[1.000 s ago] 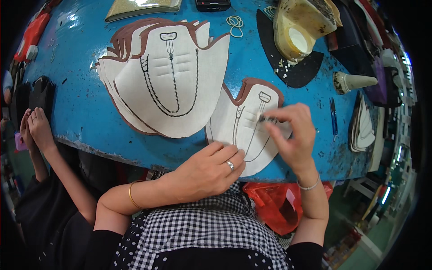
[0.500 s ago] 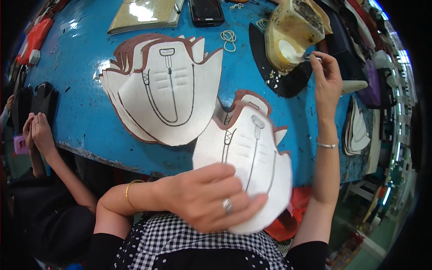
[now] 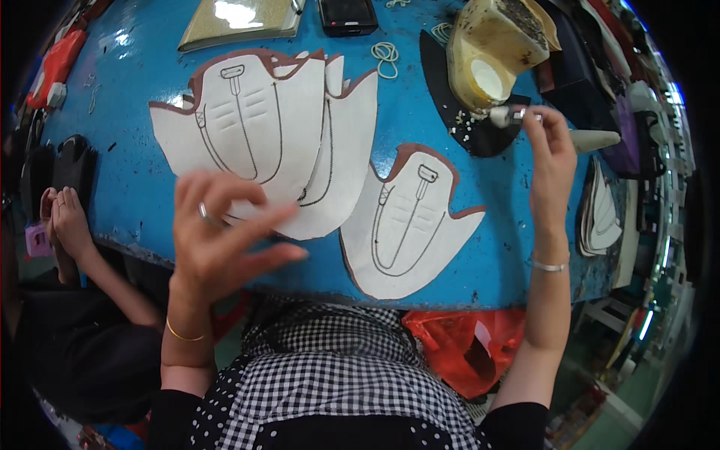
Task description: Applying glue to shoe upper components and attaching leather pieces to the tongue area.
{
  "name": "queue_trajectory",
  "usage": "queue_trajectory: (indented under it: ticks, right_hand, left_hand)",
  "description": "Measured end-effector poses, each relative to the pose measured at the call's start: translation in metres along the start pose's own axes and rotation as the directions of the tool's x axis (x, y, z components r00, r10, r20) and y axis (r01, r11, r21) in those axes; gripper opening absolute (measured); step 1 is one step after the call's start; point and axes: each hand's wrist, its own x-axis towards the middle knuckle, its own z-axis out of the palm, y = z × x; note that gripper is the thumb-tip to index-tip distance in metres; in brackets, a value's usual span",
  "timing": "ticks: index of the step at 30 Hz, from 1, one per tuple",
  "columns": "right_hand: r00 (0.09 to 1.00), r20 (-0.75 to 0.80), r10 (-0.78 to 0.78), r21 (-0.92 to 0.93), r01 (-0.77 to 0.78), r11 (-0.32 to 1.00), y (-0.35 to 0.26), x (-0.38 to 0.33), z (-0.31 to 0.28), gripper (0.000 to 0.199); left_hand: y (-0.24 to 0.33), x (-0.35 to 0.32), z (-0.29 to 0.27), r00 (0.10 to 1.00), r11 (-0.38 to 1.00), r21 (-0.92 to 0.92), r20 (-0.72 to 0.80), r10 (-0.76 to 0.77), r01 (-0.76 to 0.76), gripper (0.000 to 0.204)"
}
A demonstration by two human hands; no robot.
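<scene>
My left hand [image 3: 225,225] is open and slightly blurred, its fingers spread over the lower part of a pile of white shoe upper pieces [image 3: 251,142] with brown edges and dark stitching. The top piece lies tilted to the left over the others. Another white upper piece [image 3: 405,217] rests flat beside the pile, close to the near table edge. In my right hand [image 3: 551,139] is a small brush [image 3: 508,115] with a white-coated tip, pinched between thumb and fingers. The brush is just below a yellowish glue pot [image 3: 486,79] holding white liquid.
Under the pot lies a black sheet [image 3: 480,139] with white crumbs. A notebook [image 3: 240,26] and a black handheld device [image 3: 347,16] sit at the back. More cut pieces [image 3: 600,214] are stacked at right. Another person's hands [image 3: 69,217] are at the left edge; a red bag [image 3: 469,345] hangs below.
My left hand has moved left, and the upper piece it held now lies on the pile, uncovering the one beneath. My right hand has drawn the brush out of the pot.
</scene>
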Motion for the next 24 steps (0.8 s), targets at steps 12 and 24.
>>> queue_trajectory:
  ticks: [12, 24]
  right_hand:
    - [0.917, 0.379, -0.128, -0.454, 0.304, 0.837, -0.015, -0.087, 0.04, 0.02]
    - [0.914, 0.403, 0.043, -0.306, 0.09, 0.948, -0.033, -0.106, 0.037, 0.018]
  left_hand:
    - [0.066, -0.012, 0.067, 0.92, 0.877, -0.45, 0.247, 0.304, -0.169, 0.028]
    - [0.066, -0.006, 0.063, 0.904, 0.918, -0.351, 0.307, 0.299, -0.185, 0.03]
